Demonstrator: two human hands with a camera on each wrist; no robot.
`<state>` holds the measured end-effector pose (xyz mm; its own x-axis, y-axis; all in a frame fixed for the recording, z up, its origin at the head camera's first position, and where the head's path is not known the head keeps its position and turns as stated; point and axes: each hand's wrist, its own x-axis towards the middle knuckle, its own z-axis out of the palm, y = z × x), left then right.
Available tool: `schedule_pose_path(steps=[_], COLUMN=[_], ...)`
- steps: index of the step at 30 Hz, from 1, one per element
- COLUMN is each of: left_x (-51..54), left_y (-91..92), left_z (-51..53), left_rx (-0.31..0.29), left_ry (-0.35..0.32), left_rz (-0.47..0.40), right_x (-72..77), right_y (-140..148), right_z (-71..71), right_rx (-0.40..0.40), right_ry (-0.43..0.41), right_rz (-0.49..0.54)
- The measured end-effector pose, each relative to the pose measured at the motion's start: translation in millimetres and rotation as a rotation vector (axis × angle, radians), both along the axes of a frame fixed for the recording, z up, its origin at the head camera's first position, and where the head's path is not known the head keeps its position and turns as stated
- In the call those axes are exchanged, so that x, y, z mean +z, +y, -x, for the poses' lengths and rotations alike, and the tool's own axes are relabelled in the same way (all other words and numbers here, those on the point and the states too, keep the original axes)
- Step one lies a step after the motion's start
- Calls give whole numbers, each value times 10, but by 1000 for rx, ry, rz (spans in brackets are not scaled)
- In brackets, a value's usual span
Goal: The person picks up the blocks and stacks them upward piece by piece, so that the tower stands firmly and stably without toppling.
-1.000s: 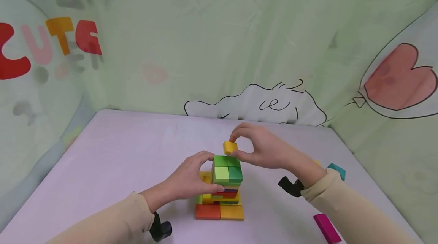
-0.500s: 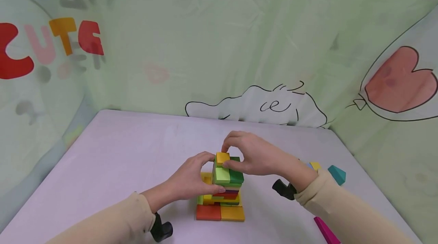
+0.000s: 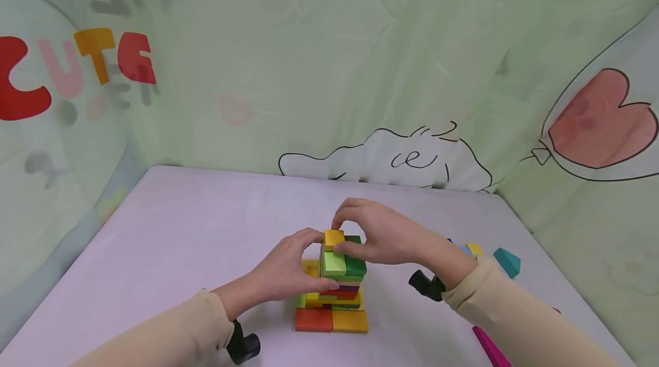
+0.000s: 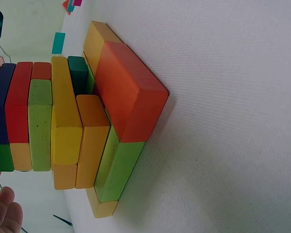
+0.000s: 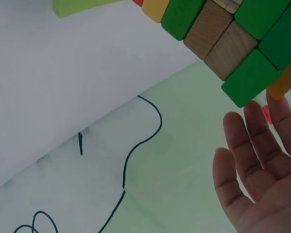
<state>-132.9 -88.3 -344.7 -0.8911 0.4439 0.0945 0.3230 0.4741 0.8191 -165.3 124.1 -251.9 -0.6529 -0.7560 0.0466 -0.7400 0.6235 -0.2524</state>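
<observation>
A tower of coloured wooden blocks [image 3: 333,267] stands on the table, its top layer made of green pieces. My left hand [image 3: 280,268] steadies it from the left, thumb on the near side and fingers at the back left edge. On the top's back left corner sits a small yellow block [image 3: 333,239], pinched between the thumb and fingertips of my right hand [image 3: 386,232]. The right wrist view shows this block as an orange-yellow piece [image 5: 285,82] beside the green ones. Wide orange-red [image 4: 128,82] and light green blocks [image 4: 119,167] form the base in the left wrist view.
Right of the tower, a teal block [image 3: 507,263], a yellow block [image 3: 475,249] and a magenta block [image 3: 490,347] lie on the table [image 3: 206,218]. Part of this group is behind the right forearm. A printed fabric wall [image 3: 329,70] rises behind the table.
My right hand has moved left and down, bringing the yellow block from above the tower onto its top. In the last half second it hardly moves. The left hand stays in place.
</observation>
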Motion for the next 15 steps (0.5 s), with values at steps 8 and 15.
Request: schedule_pose_path(steps=[8, 15], left_x=[11, 27], left_y=[36, 21], left_z=[-10, -40], left_rx=[7, 28], left_ry=[-3, 8], left_rz=[6, 13], right_x=[47, -339], right_y=[473, 1352], right_z=[69, 449], right_rx=[-188, -394], right_ry=[26, -13], right_rz=[103, 78])
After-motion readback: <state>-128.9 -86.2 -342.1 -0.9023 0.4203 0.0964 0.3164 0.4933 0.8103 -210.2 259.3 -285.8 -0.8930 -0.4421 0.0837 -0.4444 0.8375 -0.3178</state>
